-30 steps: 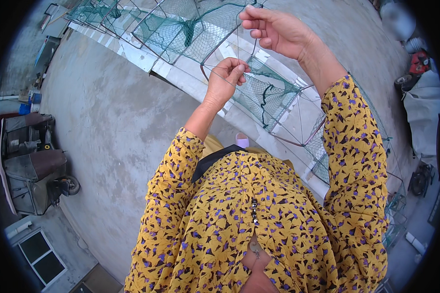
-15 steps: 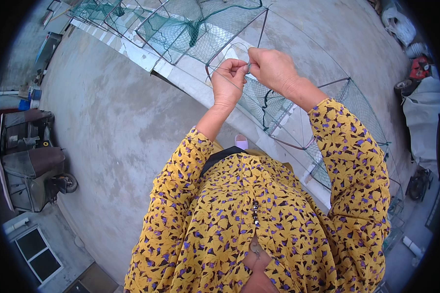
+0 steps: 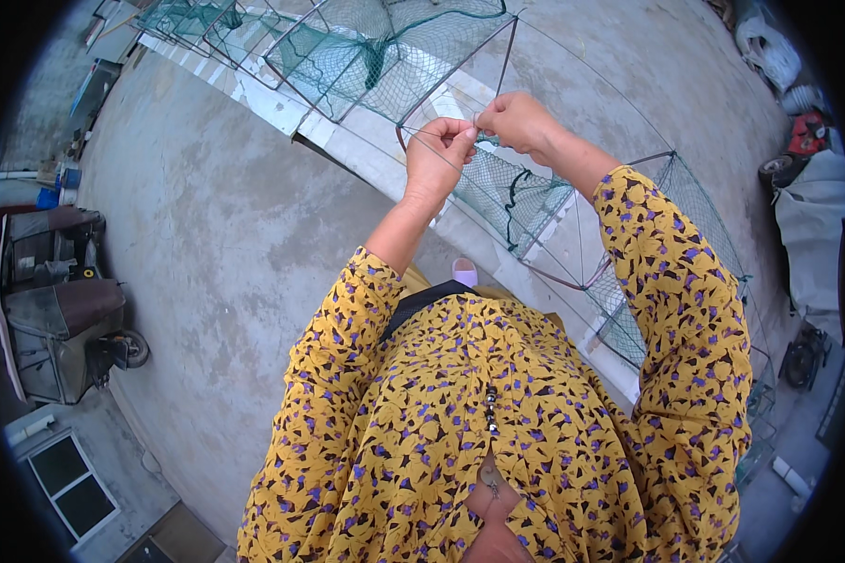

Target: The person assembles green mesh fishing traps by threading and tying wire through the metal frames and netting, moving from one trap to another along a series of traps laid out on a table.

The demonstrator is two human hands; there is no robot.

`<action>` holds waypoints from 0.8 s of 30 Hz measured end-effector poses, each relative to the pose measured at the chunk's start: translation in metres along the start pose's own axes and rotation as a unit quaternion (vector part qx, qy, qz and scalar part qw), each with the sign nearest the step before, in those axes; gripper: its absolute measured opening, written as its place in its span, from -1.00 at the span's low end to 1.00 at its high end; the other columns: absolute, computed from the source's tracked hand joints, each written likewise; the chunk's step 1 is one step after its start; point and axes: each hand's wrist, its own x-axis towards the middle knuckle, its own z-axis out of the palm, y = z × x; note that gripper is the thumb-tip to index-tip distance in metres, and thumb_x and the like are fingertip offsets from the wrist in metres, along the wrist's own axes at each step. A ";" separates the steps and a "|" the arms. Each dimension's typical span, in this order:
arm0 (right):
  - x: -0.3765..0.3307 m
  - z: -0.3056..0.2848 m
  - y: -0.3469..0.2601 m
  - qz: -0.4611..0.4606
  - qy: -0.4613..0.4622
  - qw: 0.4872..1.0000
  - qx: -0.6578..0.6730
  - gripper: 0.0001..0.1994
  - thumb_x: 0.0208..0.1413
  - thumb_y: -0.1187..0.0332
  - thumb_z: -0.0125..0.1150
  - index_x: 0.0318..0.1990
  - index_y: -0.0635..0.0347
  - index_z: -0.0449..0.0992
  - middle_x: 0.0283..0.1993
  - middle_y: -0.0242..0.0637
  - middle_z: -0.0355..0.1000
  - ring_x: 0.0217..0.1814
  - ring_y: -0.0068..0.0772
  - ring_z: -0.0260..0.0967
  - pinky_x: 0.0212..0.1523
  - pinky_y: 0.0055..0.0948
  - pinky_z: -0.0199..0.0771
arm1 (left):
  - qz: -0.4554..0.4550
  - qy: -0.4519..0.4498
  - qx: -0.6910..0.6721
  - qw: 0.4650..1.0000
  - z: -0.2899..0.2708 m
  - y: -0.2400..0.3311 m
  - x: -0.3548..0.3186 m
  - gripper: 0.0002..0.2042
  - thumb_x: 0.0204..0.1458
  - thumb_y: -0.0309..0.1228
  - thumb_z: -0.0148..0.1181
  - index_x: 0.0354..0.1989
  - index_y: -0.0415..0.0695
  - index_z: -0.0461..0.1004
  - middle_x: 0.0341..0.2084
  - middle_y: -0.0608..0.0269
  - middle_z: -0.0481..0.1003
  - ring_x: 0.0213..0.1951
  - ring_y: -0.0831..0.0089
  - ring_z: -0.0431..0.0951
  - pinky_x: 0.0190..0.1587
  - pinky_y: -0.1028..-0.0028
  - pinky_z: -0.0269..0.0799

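Observation:
A long green mesh net trap (image 3: 441,58) with dark rectangular rod frames (image 3: 457,72) stretches diagonally past me, from the far left to the right. My left hand (image 3: 435,155) is closed in a pinch on a thin cord at the trap's near edge. Close beside it, fingertips almost touching, my right hand (image 3: 523,122) pinches too, apparently on the same strand. The strand's exact end is too fine to follow between the fingers. Below the hands, a dark green cord (image 3: 511,202) hangs along the netting.
Beneath the trap runs a pale, low bench-like strip (image 3: 347,155) over the concrete floor (image 3: 225,216). A covered three-wheeler (image 3: 61,300) stands at left. To the right are a grey-covered vehicle (image 3: 812,235) and a white plastic bag (image 3: 768,52). My lilac slipper (image 3: 464,272) shows below.
My right hand has turned, its knuckles lowering and its fingers now pointing more toward the left hand. The left hand stays almost in place, still pinching.

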 end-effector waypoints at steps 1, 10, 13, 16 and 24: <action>0.002 -0.001 0.004 -0.072 0.043 0.996 -0.019 -0.79 -0.10 0.25 0.12 -0.48 0.24 0.46 -0.49 -0.19 0.44 -0.44 -0.36 0.40 -0.38 -0.39 0.36 | 0.005 0.006 -0.001 1.000 0.001 0.000 -0.001 -0.87 0.00 -0.47 0.12 -0.34 -0.28 0.43 -0.54 0.34 0.44 -0.51 0.66 0.40 -0.43 0.68 0.34; -0.047 -0.019 -0.063 -0.303 -0.118 0.933 0.156 -0.81 0.07 0.32 0.02 -0.27 0.27 0.30 -0.44 -0.27 0.42 -0.43 -0.59 0.36 -0.50 -0.66 0.35 | 0.113 0.050 0.038 0.992 0.006 -0.023 0.001 -0.91 -0.10 -0.54 0.19 -0.42 -0.27 0.45 -0.52 0.30 0.47 -0.55 0.63 0.41 -0.47 0.63 0.36; -0.040 -0.017 -0.084 -0.375 -0.062 0.908 0.173 -0.80 0.09 0.33 -0.03 -0.27 0.32 0.27 -0.45 -0.20 0.45 -0.47 -0.55 0.40 -0.52 -0.63 0.39 | 0.135 0.075 0.049 0.987 0.011 -0.024 0.003 -0.90 -0.12 -0.55 0.20 -0.42 -0.29 0.47 -0.52 0.27 0.46 -0.54 0.62 0.43 -0.47 0.63 0.36; -0.027 -0.010 -0.098 -0.343 -0.080 0.899 0.261 -0.80 0.13 0.31 -0.05 -0.48 0.21 0.33 -0.50 -0.34 0.34 -0.53 -0.56 0.27 -0.57 -0.55 0.30 | 0.120 0.093 0.046 0.987 0.017 -0.021 0.004 -0.90 -0.13 -0.55 0.19 -0.41 -0.30 0.48 -0.52 0.25 0.45 -0.55 0.61 0.44 -0.47 0.62 0.36; -0.033 -0.001 -0.110 -0.383 0.016 0.884 0.268 -0.81 0.08 0.36 -0.03 -0.28 0.33 0.25 -0.52 -0.24 0.43 -0.54 -0.54 0.39 -0.52 -0.61 0.41 | 0.088 0.096 -0.025 0.991 0.034 -0.015 0.002 -0.88 -0.12 -0.56 0.16 -0.38 -0.32 0.46 -0.53 0.24 0.42 -0.58 0.58 0.44 -0.46 0.62 0.38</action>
